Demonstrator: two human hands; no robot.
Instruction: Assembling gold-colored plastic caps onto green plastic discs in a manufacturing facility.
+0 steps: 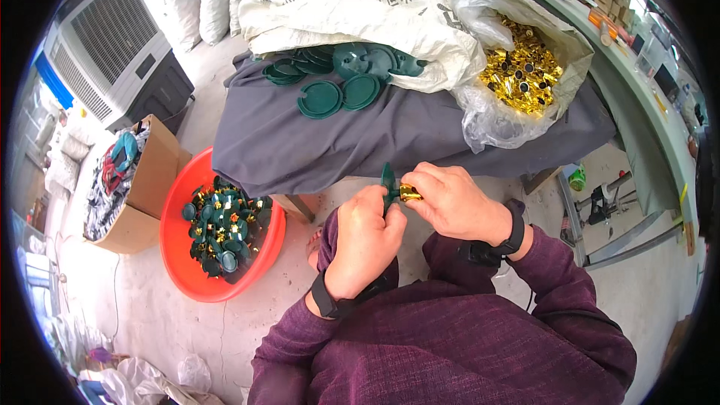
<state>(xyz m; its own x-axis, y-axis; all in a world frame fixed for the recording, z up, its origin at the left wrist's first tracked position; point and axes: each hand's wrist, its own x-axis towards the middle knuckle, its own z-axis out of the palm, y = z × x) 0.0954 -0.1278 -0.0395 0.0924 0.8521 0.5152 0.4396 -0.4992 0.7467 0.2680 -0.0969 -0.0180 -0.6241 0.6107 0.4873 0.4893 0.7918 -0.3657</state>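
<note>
Purple garment [450,337]: nearest, below both hands, sleeves reaching to the dark wristbands [322,296].
Green piece [387,178]: between the hands, at the left fingertips; a dark green disc seen nearly edge-on, a short part pointing toward the right hand.
Gold piece [409,192]: at the right fingertips, shiny and rounded, close against the green piece; whether the two are joined I cannot tell.
Left hand [366,236]: thumb and fingers pinched together on the green piece, back of the hand up.
Right hand [463,201]: bent fingers clamped on the gold piece, facing the left hand.
Gray cloth [292,146]: just beyond both hands, draped.
Red basin [177,255]: left of the left hand, holding a heap of green-and-gold pieces [221,229].
Green discs [320,99]: ahead of the left hand, some overlapping, at the mouth of a white sack [360,15].
Clear plastic bag [491,129]: ahead and right of the right hand, open, full of small gold parts [525,71].
Cardboard box [156,195]: far left of the left hand, past the basin, filled with crumpled fabric [112,187].
</note>
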